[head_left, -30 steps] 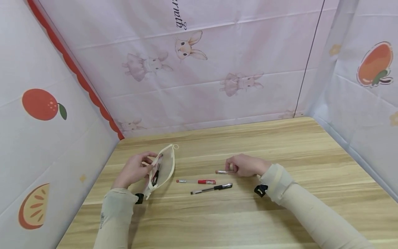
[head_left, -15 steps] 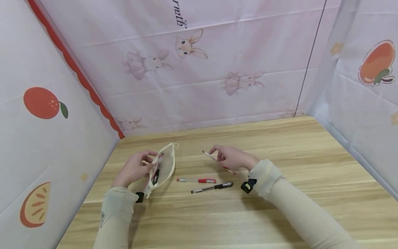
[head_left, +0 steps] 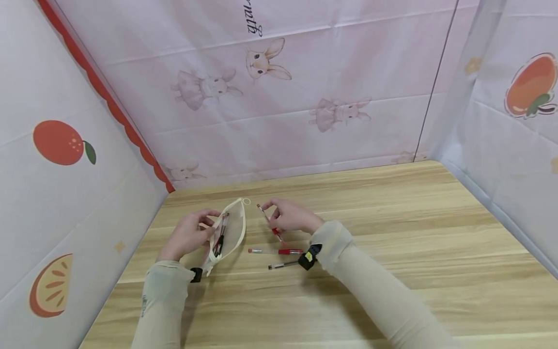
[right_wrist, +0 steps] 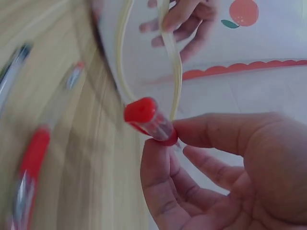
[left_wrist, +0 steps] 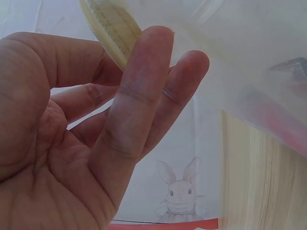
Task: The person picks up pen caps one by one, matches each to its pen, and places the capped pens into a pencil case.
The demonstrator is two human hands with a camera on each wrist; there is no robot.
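My left hand (head_left: 188,237) grips the cream zip edge of a translucent zip pouch (head_left: 238,228), whose mouth gapes open. Inside it lie a black-gripped pen (head_left: 221,238) and something red. My right hand (head_left: 295,216) pinches a clear pen with a red cap (head_left: 279,235) between thumb and fingers, just right of the pouch. In the right wrist view the held pen's red cap (right_wrist: 141,110) faces the camera, with the pouch's opening behind it. The left wrist view has the zip edge (left_wrist: 112,28) between thumb and fingers.
On the wooden table (head_left: 392,271) lie another red pen (head_left: 289,251) and a black pen (head_left: 281,265), partly covered by the right wrist's camera (head_left: 310,257). Printed cloth walls (head_left: 279,121) stand behind and at both sides.
My right hand has lifted the red pen off the table and carried it left, close to the pouch, tilting it on the way. The left hand keeps its hold on the pouch.
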